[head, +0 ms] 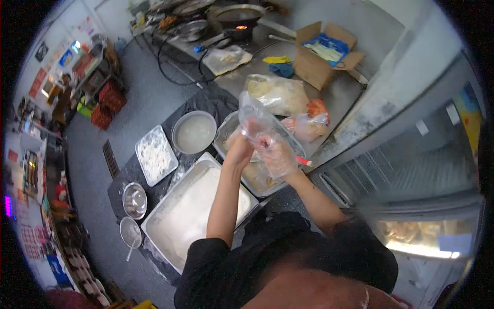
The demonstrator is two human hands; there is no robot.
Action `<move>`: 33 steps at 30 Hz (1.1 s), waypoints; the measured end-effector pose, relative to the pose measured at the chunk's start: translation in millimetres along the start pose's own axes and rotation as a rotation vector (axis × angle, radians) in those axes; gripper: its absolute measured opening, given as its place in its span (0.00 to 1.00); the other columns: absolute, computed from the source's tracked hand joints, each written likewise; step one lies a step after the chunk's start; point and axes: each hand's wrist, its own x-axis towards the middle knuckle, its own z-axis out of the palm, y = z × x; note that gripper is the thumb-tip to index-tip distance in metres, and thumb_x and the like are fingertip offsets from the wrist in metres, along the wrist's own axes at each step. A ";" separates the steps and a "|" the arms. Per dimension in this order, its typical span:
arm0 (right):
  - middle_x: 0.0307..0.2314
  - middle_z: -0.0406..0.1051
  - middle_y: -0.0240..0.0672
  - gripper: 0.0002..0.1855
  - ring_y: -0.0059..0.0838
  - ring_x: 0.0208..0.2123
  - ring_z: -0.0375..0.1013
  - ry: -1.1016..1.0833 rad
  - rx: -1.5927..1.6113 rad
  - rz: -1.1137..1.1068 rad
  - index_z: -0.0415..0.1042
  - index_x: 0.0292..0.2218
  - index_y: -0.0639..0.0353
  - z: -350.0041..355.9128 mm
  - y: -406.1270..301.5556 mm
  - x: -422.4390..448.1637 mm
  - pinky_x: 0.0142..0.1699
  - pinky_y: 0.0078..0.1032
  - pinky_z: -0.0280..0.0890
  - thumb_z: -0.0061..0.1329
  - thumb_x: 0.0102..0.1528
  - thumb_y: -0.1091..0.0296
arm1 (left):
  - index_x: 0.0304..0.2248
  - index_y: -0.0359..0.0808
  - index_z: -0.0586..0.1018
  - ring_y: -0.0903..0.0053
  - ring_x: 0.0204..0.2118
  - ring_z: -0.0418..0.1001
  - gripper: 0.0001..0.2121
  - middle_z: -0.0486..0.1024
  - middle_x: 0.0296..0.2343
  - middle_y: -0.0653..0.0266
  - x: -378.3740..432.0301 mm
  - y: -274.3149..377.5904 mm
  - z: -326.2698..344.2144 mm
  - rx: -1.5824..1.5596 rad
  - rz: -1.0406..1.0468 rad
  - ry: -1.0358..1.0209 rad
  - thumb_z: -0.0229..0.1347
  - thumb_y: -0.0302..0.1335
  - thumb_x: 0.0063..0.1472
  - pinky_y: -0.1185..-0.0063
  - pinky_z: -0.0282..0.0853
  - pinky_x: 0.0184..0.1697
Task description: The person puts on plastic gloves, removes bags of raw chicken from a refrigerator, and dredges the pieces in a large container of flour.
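My right hand (pixel 278 156) wears a clear plastic glove and has its fingers curled on a second clear plastic glove (pixel 249 103). Close beside it, my left hand (pixel 240 148) has a bare wrist, and its fingers appear to be inside that loose plastic. The film and blur hide how those fingers are set. Both hands are above a rectangular tub (pixel 285 190) with pale food in it, partly covered by the hands. Nearer my body and to the left lies a large metal pan (pixel 185 228) of white flour, with my left forearm across it.
Left of the pan are a floured tray (pixel 156 154), a round pot of cloudy liquid (pixel 194 133), a steel bowl (pixel 134 201) and a smaller bowl with a spoon (pixel 130 232). Beyond are a bagged pale food (pixel 276 92), an open cardboard box (pixel 314 71) and a wok over flame (pixel 239 14).
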 end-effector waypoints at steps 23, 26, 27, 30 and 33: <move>0.32 0.71 0.51 0.16 0.52 0.37 0.71 0.920 -0.251 0.476 0.70 0.39 0.59 -297.2 55.6 -421.7 0.43 0.42 0.66 0.44 0.59 0.55 | 0.50 0.36 0.68 0.63 0.45 0.70 0.22 0.71 0.46 0.55 -156.7 -375.0 326.8 0.566 -0.447 -0.797 0.48 0.42 0.63 0.66 0.66 0.49; 0.32 0.71 0.51 0.16 0.52 0.37 0.71 0.725 -0.285 0.728 0.70 0.39 0.62 -301.0 88.9 -453.6 0.42 0.44 0.66 0.39 0.61 0.57 | 0.56 0.39 0.61 0.62 0.53 0.67 0.30 0.64 0.54 0.55 -195.5 -412.9 368.0 0.222 -0.741 -0.750 0.43 0.53 0.64 0.63 0.65 0.52; 0.32 0.71 0.51 0.16 0.52 0.37 0.71 0.814 -0.345 0.636 0.70 0.39 0.62 -296.9 106.5 -461.4 0.41 0.44 0.66 0.39 0.61 0.58 | 0.58 0.40 0.58 0.60 0.55 0.65 0.33 0.61 0.57 0.55 -208.2 -422.9 381.3 0.178 -0.779 -0.775 0.42 0.55 0.64 0.63 0.64 0.53; 0.31 0.70 0.52 0.15 0.53 0.36 0.70 0.768 -0.561 0.331 0.68 0.41 0.62 -306.3 138.1 -484.7 0.40 0.46 0.67 0.37 0.61 0.61 | 0.64 0.54 0.44 0.56 0.63 0.50 0.37 0.47 0.63 0.59 -205.1 -466.9 436.4 0.291 -0.912 -0.815 0.33 0.61 0.61 0.55 0.43 0.63; 0.32 0.69 0.51 0.13 0.53 0.35 0.70 0.414 -0.488 0.664 0.68 0.40 0.62 -317.1 143.7 -503.8 0.39 0.45 0.67 0.39 0.61 0.62 | 0.64 0.59 0.42 0.54 0.64 0.47 0.36 0.44 0.64 0.60 -201.1 -529.0 475.5 0.242 -0.945 -0.883 0.32 0.63 0.60 0.50 0.43 0.61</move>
